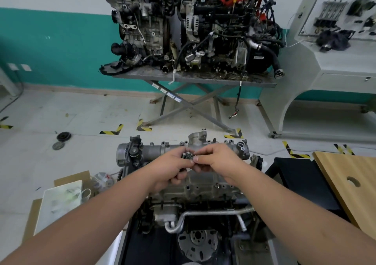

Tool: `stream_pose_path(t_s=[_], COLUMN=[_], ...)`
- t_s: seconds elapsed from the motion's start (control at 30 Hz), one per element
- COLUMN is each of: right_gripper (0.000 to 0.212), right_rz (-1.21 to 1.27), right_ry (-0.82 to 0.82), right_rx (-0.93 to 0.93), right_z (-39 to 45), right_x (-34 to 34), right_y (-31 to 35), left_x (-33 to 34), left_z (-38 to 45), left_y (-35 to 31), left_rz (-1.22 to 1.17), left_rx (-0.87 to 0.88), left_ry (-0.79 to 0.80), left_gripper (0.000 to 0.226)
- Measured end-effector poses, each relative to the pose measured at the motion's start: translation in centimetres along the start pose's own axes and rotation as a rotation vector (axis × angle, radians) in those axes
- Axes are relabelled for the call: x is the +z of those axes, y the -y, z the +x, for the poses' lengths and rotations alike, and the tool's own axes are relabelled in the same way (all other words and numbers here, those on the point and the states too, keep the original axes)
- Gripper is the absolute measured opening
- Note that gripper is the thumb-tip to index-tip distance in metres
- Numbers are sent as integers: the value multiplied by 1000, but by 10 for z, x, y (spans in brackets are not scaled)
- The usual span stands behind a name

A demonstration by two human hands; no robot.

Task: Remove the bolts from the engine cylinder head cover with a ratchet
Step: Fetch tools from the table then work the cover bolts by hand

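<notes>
A grey engine stands in front of me with its cylinder head cover (162, 149) across the top, several bolt holes along its far edge. My left hand (173, 170) and my right hand (215, 161) meet above the cover's middle. Between the fingertips of both hands sits a small cluster of dark bolts (188, 156); the left fingers curl round them and the right thumb and fingers pinch at them. No ratchet is visible in the head view.
A wooden board with a hole (350, 185) and a dark stand (301, 181) lie right of the engine. Cardboard, a white tray (61, 201) and a plastic bag lie on the floor at left. Two other engines stand on a scissor table (193, 78) beyond.
</notes>
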State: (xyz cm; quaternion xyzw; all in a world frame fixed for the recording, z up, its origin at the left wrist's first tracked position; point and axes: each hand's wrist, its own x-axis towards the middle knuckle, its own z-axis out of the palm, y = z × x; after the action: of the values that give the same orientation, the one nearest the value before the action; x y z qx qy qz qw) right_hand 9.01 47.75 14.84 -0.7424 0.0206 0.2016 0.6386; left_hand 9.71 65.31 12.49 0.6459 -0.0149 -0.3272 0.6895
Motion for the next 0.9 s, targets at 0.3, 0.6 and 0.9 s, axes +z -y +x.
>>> stream_pose_path(t_s=[0.3,0.6,0.9], right_gripper=[8,20,16], right_rz=[-441,-1071,-932], right_ry=[-267,54,-77], right_rx=[-212,-475,-594], right_z=[-5,-15,-16], right_x=[-7,7,4], right_y=[-11,-34,-33], left_x=[-52,-75,-74], left_z=[-8,-4,-6], left_y=[32,68,64], left_rz=[280,90,97], left_rx=[134,91,63], left_ry=[-418,-566,-550], left_gripper=[20,13,12])
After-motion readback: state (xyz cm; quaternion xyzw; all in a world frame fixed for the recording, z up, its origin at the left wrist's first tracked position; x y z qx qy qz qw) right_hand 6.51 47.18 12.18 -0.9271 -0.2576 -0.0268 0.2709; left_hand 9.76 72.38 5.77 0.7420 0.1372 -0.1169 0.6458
